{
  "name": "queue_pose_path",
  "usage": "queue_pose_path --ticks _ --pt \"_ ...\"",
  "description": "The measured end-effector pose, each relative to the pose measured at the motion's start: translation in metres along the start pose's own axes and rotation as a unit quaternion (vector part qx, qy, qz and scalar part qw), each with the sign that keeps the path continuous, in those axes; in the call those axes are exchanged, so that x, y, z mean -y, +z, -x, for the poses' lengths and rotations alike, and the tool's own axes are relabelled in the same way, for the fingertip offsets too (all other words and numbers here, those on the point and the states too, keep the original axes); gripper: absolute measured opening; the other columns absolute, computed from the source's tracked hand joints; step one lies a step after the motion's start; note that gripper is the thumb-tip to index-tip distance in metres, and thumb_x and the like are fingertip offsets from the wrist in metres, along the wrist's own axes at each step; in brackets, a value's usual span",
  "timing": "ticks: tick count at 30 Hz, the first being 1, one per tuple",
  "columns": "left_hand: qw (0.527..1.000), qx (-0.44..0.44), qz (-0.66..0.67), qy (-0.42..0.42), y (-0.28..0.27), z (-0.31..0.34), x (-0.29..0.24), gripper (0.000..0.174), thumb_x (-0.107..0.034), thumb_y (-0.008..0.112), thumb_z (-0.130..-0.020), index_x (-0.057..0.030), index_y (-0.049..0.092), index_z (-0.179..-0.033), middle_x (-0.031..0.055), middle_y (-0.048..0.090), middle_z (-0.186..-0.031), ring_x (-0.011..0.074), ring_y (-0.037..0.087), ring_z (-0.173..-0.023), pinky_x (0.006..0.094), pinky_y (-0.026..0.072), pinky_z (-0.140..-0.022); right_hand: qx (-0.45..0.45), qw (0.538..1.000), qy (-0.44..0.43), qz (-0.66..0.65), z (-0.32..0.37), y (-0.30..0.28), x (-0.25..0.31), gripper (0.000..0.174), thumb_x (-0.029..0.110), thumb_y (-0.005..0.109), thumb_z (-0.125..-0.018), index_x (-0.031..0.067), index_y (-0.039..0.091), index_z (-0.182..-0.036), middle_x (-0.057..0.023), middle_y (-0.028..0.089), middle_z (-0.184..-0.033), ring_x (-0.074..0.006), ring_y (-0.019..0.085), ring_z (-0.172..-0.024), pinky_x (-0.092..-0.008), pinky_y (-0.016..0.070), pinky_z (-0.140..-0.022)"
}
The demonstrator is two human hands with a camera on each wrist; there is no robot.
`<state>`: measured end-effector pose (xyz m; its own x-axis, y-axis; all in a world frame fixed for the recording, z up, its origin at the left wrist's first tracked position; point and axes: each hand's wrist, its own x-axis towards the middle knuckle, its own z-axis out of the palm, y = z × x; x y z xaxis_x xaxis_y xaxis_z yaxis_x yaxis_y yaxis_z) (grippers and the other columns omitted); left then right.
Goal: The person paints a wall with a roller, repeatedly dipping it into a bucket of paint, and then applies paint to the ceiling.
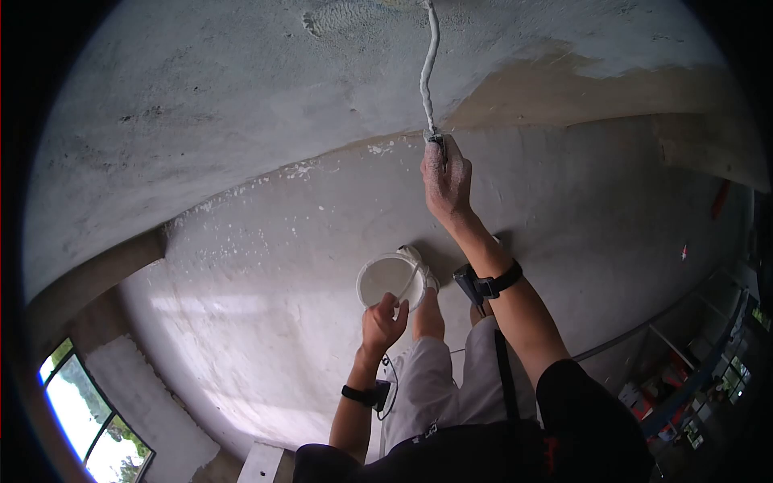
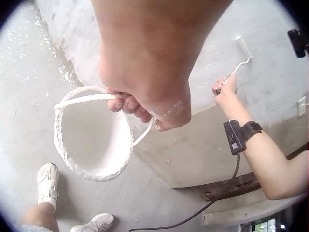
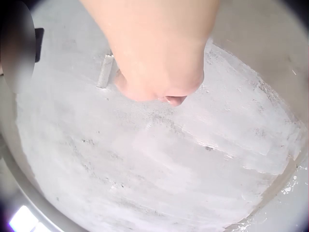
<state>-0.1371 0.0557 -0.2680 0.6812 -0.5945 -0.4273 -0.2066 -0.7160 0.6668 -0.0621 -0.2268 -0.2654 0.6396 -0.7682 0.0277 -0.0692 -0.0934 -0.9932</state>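
My right hand (image 1: pixel 448 179) grips the handle of a paint roller, whose white-coated frame rod (image 1: pixel 430 72) runs up the wall (image 1: pixel 241 97). In the left wrist view the roller head (image 2: pixel 245 47) lies against that wall. The right wrist view shows the roller head (image 3: pixel 105 71) too, beside the hand, with the handle hidden. Low down, my left hand (image 1: pixel 382 326) holds a white bucket (image 2: pixel 59 130) by its bail handle (image 2: pixel 87 99), fingers curled round it. The bucket hangs with its mouth facing up, and its inside is white.
White splashes dot the floor (image 1: pixel 266 241) along the wall's foot. A brownish uncoated patch (image 1: pixel 515 97) borders the pale coating. My shoe (image 2: pixel 48 181) stands near the bucket. A black cable (image 2: pixel 193 215) trails from the right wrist. A window (image 1: pixel 97 410) is at lower left.
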Motion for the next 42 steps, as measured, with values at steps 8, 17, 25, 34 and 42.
queue_pose_path --ticks 8,17,25,34,42 --pt "1.0 0.009 -0.002 -0.022 0.004 0.004 0.005 0.021 -0.019 0.069 -0.085 -0.0048 0.055 -0.08 0.0115 0.059 -0.056 0.0332 0.062 -0.052 0.0409 0.0479 -0.048 -0.004 0.997 0.07 0.041 0.03 -0.002 -0.056 0.032 0.027 0.046 -0.102 -0.0006 0.051 -0.087 -0.0222 0.052 -0.067 -0.0443 0.054 -0.06 -0.0432 0.0413 -0.053" --pt "1.0 0.009 -0.004 -0.02 0.005 0.001 0.006 0.022 -0.016 0.069 -0.086 -0.0035 0.052 -0.079 0.0139 0.057 -0.056 0.0324 0.06 -0.049 0.0389 0.0441 -0.046 -0.014 0.946 0.179 0.27 0.061 -0.029 -0.136 0.047 0.04 0.044 -0.102 -0.001 0.056 -0.082 -0.0243 0.059 -0.07 -0.0475 0.059 -0.069 -0.0506 0.0449 -0.059" --pt "1.0 -0.007 0.015 -0.009 0.009 0.0 0.005 0.022 -0.016 0.069 -0.086 -0.0038 0.052 -0.08 0.0136 0.057 -0.056 0.0334 0.061 -0.051 0.0391 0.0441 -0.046 0.148 0.935 -0.065 0.316 0.091 -0.042 -0.117 0.034 0.002 0.058 -0.087 0.0002 0.053 -0.12 -0.0164 0.051 -0.083 -0.0312 0.058 -0.057 -0.0389 0.0447 -0.046" --pt "1.0 -0.012 0.024 -0.014 0.01 0.001 0.012 0.023 -0.014 0.068 -0.087 -0.0036 0.05 -0.077 0.0143 0.054 -0.055 0.0344 0.059 -0.05 0.0393 0.0434 -0.046 0.047 0.988 0.005 0.147 0.07 0.054 -0.083 0.03 0.026 0.048 -0.102 -0.0003 0.05 -0.087 -0.0215 0.049 -0.056 -0.0434 0.055 -0.056 -0.0461 0.0391 -0.048" --pt "0.997 -0.028 0.043 -0.063 0.009 0.012 0.042 0.023 -0.012 0.068 -0.087 -0.0042 0.05 -0.077 0.012 0.051 -0.053 0.0313 0.053 -0.044 0.0372 0.0404 -0.044 0.006 0.975 0.148 0.168 0.081 0.069 -0.155 0.039 0.032 0.046 -0.102 -0.0013 0.052 -0.083 -0.0237 0.053 -0.061 -0.0439 0.056 -0.059 -0.0476 0.041 -0.052"
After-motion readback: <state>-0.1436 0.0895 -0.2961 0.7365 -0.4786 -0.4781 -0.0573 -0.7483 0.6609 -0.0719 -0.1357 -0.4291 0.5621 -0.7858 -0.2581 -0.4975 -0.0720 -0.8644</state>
